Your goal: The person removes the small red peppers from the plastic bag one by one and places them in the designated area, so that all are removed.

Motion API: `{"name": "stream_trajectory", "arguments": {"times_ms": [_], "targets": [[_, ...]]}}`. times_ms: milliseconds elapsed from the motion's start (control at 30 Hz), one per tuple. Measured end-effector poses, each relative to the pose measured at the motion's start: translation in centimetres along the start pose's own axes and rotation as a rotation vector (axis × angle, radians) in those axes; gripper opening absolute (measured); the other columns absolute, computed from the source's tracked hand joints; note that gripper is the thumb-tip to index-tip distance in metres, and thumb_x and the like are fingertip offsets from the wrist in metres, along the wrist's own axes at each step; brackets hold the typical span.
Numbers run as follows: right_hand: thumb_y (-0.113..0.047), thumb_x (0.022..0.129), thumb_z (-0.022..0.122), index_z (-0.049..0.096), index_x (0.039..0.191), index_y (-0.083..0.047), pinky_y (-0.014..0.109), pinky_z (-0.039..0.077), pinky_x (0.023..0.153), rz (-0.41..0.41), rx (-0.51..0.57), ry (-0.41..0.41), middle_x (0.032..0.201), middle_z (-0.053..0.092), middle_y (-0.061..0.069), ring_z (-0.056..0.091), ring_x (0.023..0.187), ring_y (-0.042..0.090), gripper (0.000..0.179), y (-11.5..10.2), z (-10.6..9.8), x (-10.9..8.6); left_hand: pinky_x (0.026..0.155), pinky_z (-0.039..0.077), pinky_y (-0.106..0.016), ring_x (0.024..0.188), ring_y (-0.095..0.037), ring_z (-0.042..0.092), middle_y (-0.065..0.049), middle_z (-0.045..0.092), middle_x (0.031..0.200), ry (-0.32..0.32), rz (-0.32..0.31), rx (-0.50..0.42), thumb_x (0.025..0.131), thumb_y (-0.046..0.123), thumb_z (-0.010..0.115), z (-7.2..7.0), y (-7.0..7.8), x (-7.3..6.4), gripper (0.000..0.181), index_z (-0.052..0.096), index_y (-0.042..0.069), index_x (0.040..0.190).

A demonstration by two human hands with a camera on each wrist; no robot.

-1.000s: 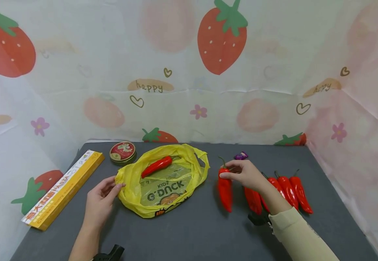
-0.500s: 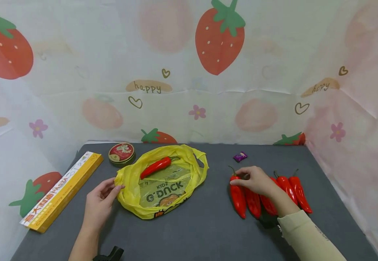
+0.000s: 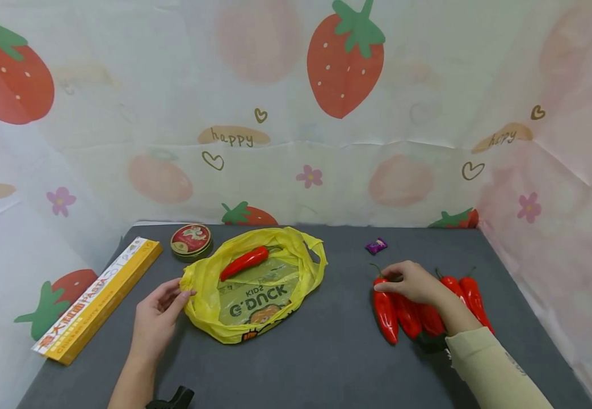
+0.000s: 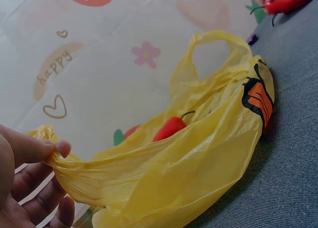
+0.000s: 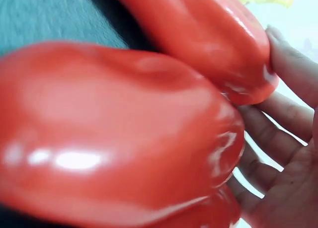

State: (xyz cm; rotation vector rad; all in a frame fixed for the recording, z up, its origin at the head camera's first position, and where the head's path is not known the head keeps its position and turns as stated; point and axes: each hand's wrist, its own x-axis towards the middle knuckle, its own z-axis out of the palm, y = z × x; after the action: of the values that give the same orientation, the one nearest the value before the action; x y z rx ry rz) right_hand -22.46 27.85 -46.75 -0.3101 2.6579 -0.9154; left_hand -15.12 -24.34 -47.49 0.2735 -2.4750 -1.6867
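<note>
With thumb and finger, my left hand (image 3: pixel 159 318) pinches the left rim of a yellow plastic bag (image 3: pixel 201 301), as the left wrist view shows too. One red chili pepper (image 3: pixel 244 263) lies inside the bag. My right hand (image 3: pixel 412 282) pinches the leftmost of several red peppers near its stem end; this held pepper (image 3: pixel 386 319) touches its neighbour (image 3: pixel 408 318). Under and beyond the hand, other peppers (image 3: pixel 477 298) lie side by side, partly hidden by hand and forearm. In the right wrist view, the thumb and fingers lie around the held pepper (image 5: pixel 208 34), and another pepper (image 5: pixel 109 128) fills the foreground.
A long yellow pasta box (image 3: pixel 99 301) lies slanted along the table's left edge. Behind the bag's left side stands a round red tin (image 3: pixel 191 241). A small purple-wrapped sweet (image 3: pixel 376 245) is behind the peppers. A printed strawberry cloth (image 3: pixel 296 113) hangs at the back.
My right hand has moved right with its pepper, from a spot apart to against the row. The neighbouring peppers have shifted a little to the right. The left hand and bag stay put.
</note>
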Motion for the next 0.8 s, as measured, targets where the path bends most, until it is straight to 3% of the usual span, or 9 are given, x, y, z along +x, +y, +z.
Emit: {"name": "stream_trajectory", "arguments": {"times_ms": [433, 800], "targets": [[-0.044, 0.093, 0.071, 0.064, 0.132, -0.001, 0.054, 0.051, 0.100, -0.030, -0.039, 0.011, 0.130, 0.065, 0.018, 0.063, 0.117, 0.036, 0.059, 0.11, -0.17, -0.15, 0.084, 0.050, -0.008, 0.100, 0.001, 0.063, -0.008, 0.069, 0.118, 0.018, -0.006, 0.009, 0.101, 0.031, 0.061, 0.05, 0.02, -0.11, 0.041, 0.059, 0.012, 0.138], [-0.045, 0.092, 0.073, 0.063, 0.134, -0.008, 0.053, 0.052, 0.099, -0.078, -0.006, 0.043, 0.128, 0.067, 0.012, 0.064, 0.115, 0.031, 0.056, 0.12, -0.81, -0.56, 0.084, 0.051, -0.009, 0.099, 0.000, 0.064, -0.009, 0.070, 0.118, 0.014, 0.005, -0.009, 0.101, 0.030, 0.062, 0.03, 0.04, -0.06, 0.041, 0.060, 0.012, 0.137]]}}
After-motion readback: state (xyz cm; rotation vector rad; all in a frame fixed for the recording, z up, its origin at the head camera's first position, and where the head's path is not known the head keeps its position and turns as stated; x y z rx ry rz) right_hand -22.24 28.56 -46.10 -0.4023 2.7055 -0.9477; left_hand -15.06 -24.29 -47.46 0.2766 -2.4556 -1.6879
